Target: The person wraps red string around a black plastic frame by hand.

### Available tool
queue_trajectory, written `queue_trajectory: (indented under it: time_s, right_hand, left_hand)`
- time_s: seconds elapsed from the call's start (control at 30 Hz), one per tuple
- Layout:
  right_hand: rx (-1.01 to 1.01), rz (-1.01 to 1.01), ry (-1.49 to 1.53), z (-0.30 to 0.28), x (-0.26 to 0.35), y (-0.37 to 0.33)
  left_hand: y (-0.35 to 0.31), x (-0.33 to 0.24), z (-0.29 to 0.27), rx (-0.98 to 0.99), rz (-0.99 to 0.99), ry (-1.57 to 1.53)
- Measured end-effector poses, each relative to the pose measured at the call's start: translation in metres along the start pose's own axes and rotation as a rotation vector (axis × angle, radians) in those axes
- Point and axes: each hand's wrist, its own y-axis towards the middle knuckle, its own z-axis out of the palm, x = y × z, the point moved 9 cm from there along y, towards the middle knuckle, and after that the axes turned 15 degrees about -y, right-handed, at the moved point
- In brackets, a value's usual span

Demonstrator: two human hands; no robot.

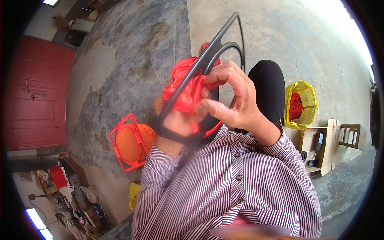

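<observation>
A black frame (214, 52) with straight outer bars and a curved inner ring stands tilted in front of my chest. Glossy red cord (186, 72) hangs bunched at its left side, and neat turns of it cover part of the ring. My left hand (178, 122), slightly blurred and partly behind a bar, is closed at the frame's lower left, against the bunched cord. From the right, my right hand (236, 94) pinches the red cord beside the wrapped part of the ring. The left fingertips are mostly hidden.
A red frame (129, 163) leans on an orange rounded object (146, 136) at lower left. To my right are a yellow mesh basket (302, 125) holding red cord, an open cardboard box (329, 150) and a small wooden stool (351, 135). Clutter (82, 196) lines the lower-left wall.
</observation>
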Motion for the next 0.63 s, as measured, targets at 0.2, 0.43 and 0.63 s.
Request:
queue_trajectory:
  time_s: [0.2, 0.43, 0.63]
  right_hand:
    - [0.004, -0.172, -0.286, 0.020, 0.029, 0.000]
    - [-0.179, -0.215, -0.373, 0.019, 0.035, 0.003]
    - [-0.144, -0.178, -0.287, 0.023, 0.020, 0.009]
  left_hand:
    - [0.007, -0.009, -0.001, -0.013, 0.208, -0.008]
    - [0.003, -0.011, 0.001, 0.055, 0.187, 0.063]
    - [0.010, -0.004, 0.011, 0.236, 0.082, -0.092]
